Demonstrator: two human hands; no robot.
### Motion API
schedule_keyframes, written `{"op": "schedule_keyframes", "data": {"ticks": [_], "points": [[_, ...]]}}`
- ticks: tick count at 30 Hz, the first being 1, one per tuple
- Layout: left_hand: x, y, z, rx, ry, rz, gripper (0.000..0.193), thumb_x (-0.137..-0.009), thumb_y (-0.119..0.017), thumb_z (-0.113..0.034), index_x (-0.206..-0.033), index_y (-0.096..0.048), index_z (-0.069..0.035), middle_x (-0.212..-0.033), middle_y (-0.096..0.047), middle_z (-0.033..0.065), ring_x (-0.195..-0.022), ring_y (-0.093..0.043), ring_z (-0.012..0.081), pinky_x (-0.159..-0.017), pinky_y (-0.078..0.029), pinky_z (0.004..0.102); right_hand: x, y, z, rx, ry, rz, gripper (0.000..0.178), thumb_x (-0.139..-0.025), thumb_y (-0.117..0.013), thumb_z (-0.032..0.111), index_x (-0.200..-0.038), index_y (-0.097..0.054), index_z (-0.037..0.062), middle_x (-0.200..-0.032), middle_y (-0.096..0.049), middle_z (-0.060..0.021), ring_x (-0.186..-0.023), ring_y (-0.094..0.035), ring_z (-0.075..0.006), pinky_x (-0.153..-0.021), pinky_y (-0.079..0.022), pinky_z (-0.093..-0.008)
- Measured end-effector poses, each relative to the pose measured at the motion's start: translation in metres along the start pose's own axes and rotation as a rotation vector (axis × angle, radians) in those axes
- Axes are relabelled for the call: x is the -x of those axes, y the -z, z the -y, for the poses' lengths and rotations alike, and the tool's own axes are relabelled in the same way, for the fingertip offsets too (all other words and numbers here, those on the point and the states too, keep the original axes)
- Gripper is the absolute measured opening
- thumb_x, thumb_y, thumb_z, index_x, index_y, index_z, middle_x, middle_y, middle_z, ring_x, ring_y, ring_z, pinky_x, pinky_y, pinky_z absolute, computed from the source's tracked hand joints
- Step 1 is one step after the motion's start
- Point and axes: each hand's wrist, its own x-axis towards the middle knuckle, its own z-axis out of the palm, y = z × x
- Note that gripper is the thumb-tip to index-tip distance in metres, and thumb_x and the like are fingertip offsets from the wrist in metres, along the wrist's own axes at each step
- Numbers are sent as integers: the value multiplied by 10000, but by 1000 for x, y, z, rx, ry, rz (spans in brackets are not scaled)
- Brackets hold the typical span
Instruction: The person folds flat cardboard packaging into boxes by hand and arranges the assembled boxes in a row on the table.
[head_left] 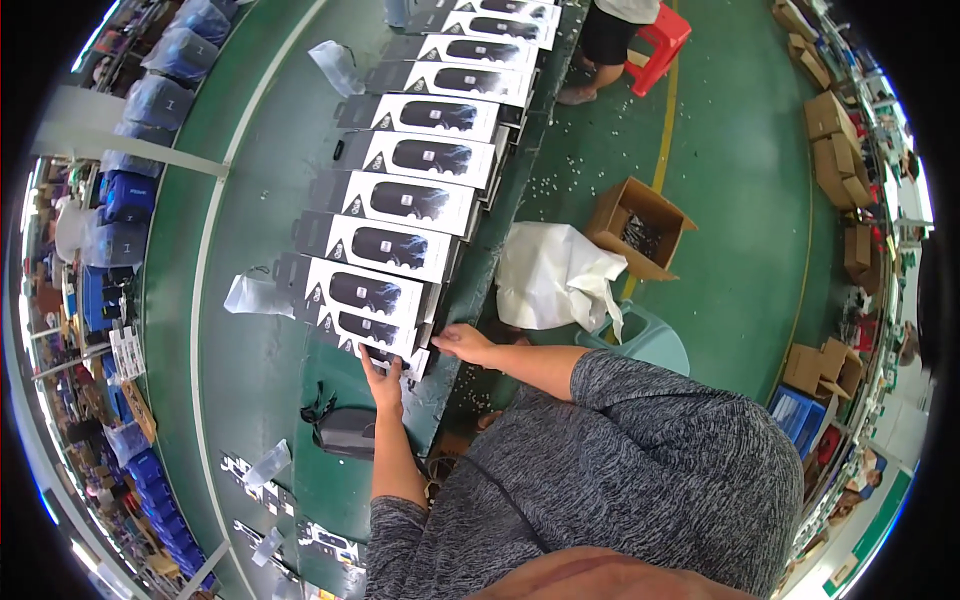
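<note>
1. While white boxes (432, 157) line the worktop's (476, 270) right edge, the left hand (383, 382), fingers apart, touches the nearest stack (368, 328).
2. The right hand (464, 344), half curled, apparently meets that stack's right side; neither grip is discernible.

Touches the nearest boxes (366, 294) on the table (330, 372) with left hand (383, 383), near a dark bag (348, 432), and has right hand (463, 344) at their right edge.
</note>
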Motion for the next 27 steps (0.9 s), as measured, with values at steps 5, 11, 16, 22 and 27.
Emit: {"op": "schedule_keyframes", "data": {"ticks": [5, 11, 16, 22, 27], "points": [[42, 32, -37, 3, -49, -315, 447, -941, -646, -71, -1372, -527, -46, -1271, -577, 82, -1043, -568, 146, -921, -465, 313, 41, 82, -67, 613, 154, 88, 307, -908, -691, 377, -915, -671, 71, -754, -698, -63, -687, -670, -190, -672, -524, -351], [236, 84, -240, -234, -1183, -432, 293, -942, -576, -103, -1213, -590, 8, -898, -607, 108, -744, -571, 183, -794, -540, 389, 96, 245, -140, 1341, 24, 190, 366, -828, -682, 401, -864, -701, 38, -935, -683, -199, -898, -667, -365, -786, -528, -464], [474, 105, -316, -749, -2433, -602, 315, -918, -694, -249, -1171, -665, -63, -1213, -674, 186, -1138, -629, 192, -1014, -494, 418, 84, 276, -139, 1112, -321, 220, 186, -806, -723, 231, -836, -675, 53, -711, -652, -108, -545, -622, -228, -504, -491, -365], [513, 157, -299, -1528, -2003, -876, 288, -960, -626, -295, -1093, -678, -45, -1064, -700, 149, -1048, -650, 191, -956, -517, 378, 61, 176, -116, 970, -288, 301, 58, -862, -611, 104, -855, -643, 57, -712, -623, -51, -635, -616, -162, -535, -483, -311], [488, 299, -214, -947, -2185, -1038, 355, -1042, -437, -419, -764, -502, -209, -654, -417, -89, -538, -363, 56, -500, -276, 127, 75, 70, -104, 884, -274, 248, 103, -911, -603, 144, -952, -634, 55, -805, -642, -38, -620, -584, -147, -527, -481, -299]]}}
